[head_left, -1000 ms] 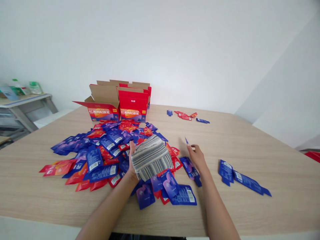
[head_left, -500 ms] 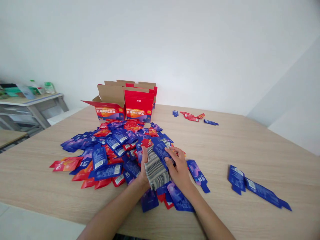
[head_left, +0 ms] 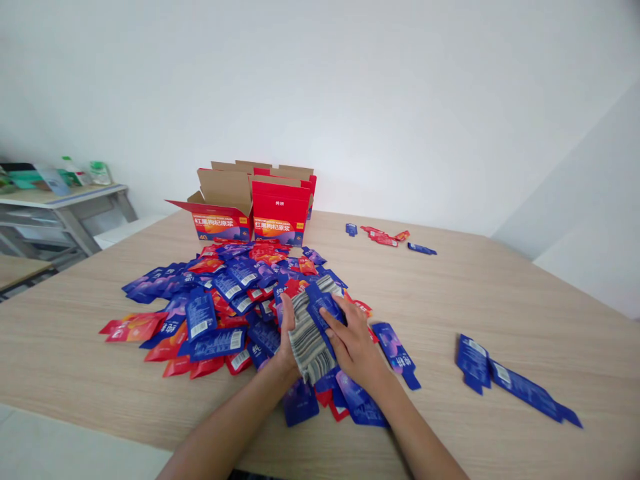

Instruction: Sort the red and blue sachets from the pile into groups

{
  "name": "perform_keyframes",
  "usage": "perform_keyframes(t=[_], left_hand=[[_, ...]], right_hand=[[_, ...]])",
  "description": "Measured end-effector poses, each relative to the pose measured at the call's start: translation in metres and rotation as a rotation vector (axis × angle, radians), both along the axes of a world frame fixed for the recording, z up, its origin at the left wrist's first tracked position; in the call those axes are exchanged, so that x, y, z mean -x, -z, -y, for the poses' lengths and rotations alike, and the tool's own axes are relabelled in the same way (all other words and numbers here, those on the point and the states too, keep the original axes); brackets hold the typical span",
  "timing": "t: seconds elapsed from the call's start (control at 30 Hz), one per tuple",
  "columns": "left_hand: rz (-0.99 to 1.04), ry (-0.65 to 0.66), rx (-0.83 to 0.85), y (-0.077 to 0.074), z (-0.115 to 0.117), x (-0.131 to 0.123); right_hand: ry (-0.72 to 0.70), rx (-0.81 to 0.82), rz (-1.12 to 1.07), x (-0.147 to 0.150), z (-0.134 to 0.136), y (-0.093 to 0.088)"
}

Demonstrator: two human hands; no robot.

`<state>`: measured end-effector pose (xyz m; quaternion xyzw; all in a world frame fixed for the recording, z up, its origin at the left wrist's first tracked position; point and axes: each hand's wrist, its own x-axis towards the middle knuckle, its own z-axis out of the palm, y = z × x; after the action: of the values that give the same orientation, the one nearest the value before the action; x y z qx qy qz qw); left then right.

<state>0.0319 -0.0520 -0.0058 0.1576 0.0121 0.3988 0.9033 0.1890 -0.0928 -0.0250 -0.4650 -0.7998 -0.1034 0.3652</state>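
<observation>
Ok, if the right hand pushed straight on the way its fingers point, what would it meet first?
Probably the blue pouch under the right hand, against the striped cloth. Beyond that, likely the pile of red and blue pouches; depth is unclear, and the left hand is close by.

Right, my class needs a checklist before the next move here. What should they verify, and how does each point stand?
1. Left hand supports the striped cloth: ok.
2. Right hand rests on a blue pouch lying over the cloth: ok.
3. That pouch's face clean and dry: cannot tell.
4. The pile sorted by colour: not ok, red and blue pouches lie mixed.
5. Front left carton open: ok, flaps spread.
</observation>
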Motion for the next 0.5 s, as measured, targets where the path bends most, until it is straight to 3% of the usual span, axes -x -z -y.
perform_keyframes(t=[0.27,0.5], left_hand=[[0.058,-0.006,-0.061,0.001,-0.019,0.023],[-0.042,0.062,0.009,0.008,0.000,-0.002]], right_hand=[[0.060,-0.072,0.078,0.019,0.009,0.009],[0.080,-0.102,0.085,0.024,0.006,0.017]])
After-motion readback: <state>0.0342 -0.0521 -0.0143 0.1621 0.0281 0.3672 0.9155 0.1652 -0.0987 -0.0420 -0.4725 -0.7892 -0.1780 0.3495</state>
